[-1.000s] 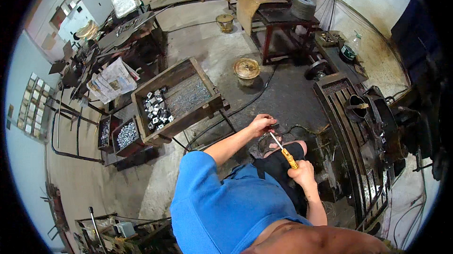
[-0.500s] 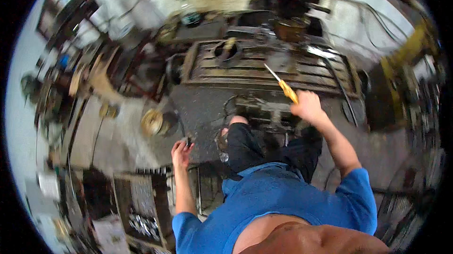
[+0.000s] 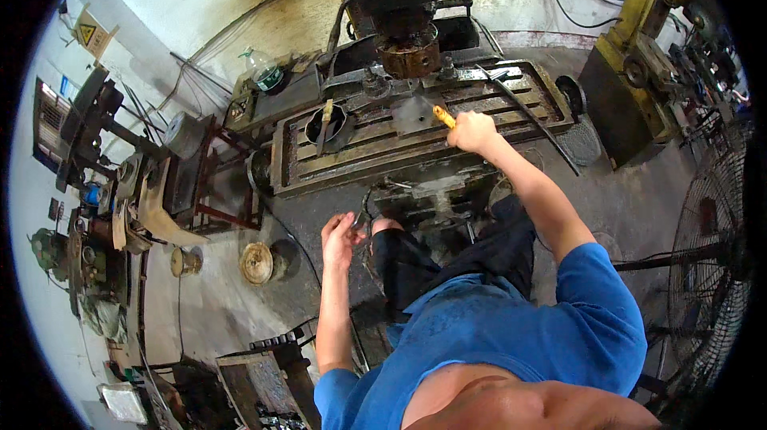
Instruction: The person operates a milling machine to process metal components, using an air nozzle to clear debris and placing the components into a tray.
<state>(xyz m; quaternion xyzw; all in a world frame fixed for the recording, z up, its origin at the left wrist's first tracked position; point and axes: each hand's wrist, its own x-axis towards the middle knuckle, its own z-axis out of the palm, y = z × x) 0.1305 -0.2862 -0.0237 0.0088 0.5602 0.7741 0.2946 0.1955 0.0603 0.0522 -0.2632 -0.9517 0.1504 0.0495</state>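
Note:
My right hand (image 3: 474, 132) is closed round the yellow handle of a screwdriver (image 3: 444, 117), over the slotted table (image 3: 471, 117) of a milling machine. The tool's tip points at a flat grey metal piece (image 3: 411, 116) below the cutter head (image 3: 409, 53); the blade barely shows, so I cannot tell if it touches. My left hand (image 3: 339, 240) is in front of the table by my knee, pinching a small dark metal part (image 3: 358, 220). A dark pot (image 3: 339, 136) with a brush (image 3: 325, 128) standing in it sits on the table's left part.
A long bar (image 3: 531, 122) lies slantwise across the table's right end. At the back left stands a clear bottle (image 3: 265, 72). A round tin (image 3: 257, 263) is on the floor to the left. A large fan cage (image 3: 707, 262) rises at the right, near a yellow machine (image 3: 619, 54).
My right hand has moved left and farther over the table, bringing the screwdriver to the grey metal piece. My left hand has risen toward my knee with the small part. The view has shifted.

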